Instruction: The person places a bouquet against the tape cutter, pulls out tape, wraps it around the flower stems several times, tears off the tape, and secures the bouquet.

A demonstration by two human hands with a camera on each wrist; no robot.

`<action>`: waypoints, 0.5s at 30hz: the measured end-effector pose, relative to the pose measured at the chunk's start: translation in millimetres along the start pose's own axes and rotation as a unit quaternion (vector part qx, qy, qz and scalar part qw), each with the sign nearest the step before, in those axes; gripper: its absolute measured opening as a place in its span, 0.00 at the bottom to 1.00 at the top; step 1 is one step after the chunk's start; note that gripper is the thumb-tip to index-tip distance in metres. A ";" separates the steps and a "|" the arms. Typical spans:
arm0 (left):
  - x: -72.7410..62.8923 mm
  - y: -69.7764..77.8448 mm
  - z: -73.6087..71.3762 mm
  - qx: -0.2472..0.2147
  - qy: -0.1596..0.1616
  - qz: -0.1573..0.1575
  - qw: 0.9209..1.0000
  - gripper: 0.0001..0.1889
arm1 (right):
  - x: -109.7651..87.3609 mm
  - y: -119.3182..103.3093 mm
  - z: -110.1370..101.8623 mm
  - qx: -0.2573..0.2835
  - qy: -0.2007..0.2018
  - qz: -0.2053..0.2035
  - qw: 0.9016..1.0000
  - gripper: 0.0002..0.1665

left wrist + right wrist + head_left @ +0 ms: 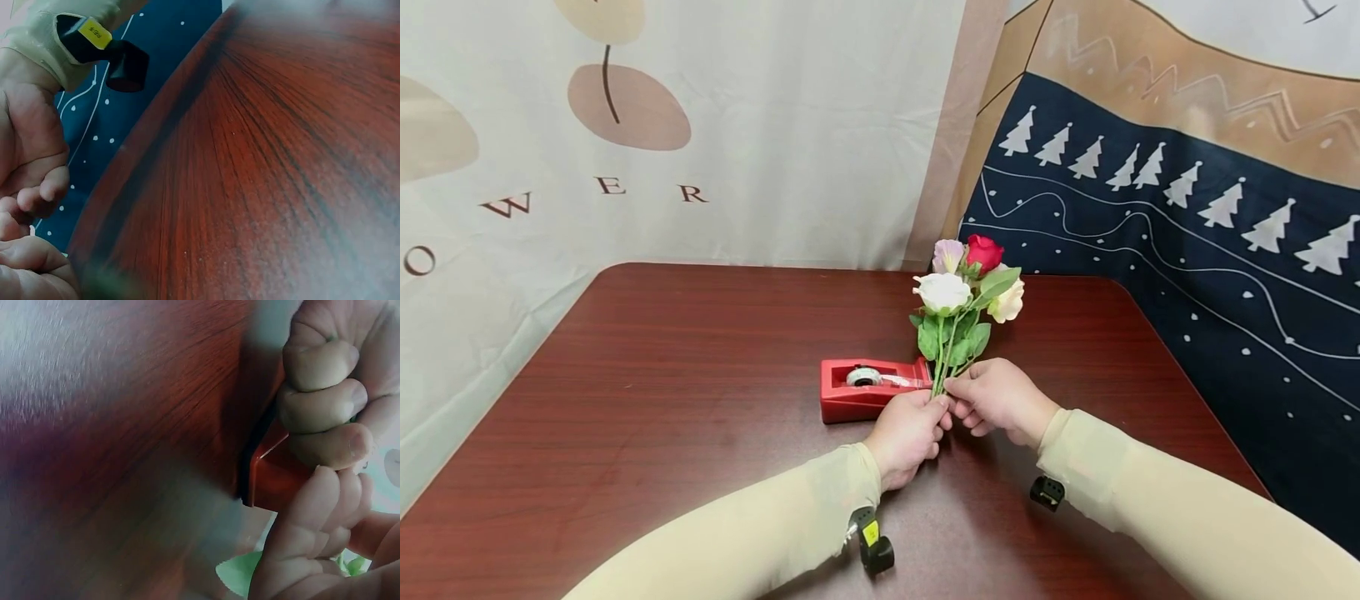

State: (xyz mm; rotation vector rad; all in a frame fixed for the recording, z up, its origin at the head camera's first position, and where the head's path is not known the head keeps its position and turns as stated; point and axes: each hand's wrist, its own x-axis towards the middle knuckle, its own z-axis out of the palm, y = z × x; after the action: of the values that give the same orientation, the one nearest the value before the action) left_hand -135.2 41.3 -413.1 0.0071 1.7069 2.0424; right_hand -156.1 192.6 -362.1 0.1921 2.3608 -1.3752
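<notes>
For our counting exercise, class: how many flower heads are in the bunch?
4 in the head view: white flower at the left, lilac flower above it, red flower right of the lilac, cream flower below the red. More may be hidden behind these.

The four-bloom bouquet (pixel 951 305) perhaps touches the red tape dispenser (pixel 856 405).

Stems (pixel 940 354) partly hidden, sleeves (pixel 760 517) cropped

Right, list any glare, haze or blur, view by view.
Head: red rose and red tape dispenser fairly clear, soft sheen on the wood-grain tabletop; left wrist: whitish haze at lower right, an out-of-focus green patch at the bottom edge; right wrist: pale glare at upper left, blurred shading at lower left.
</notes>
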 end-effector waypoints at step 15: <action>0.6 -1.0 -0.7 -0.014 -0.015 -0.004 1.000 0.12 | 3.3 6.6 -0.7 0.056 -0.035 0.011 0.998 0.14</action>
State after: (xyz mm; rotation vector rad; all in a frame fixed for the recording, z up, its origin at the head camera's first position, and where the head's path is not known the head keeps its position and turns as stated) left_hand -135.6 41.0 -414.4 0.0210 1.6575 2.0496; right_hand -157.2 196.3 -368.5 0.1972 2.2210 -1.4807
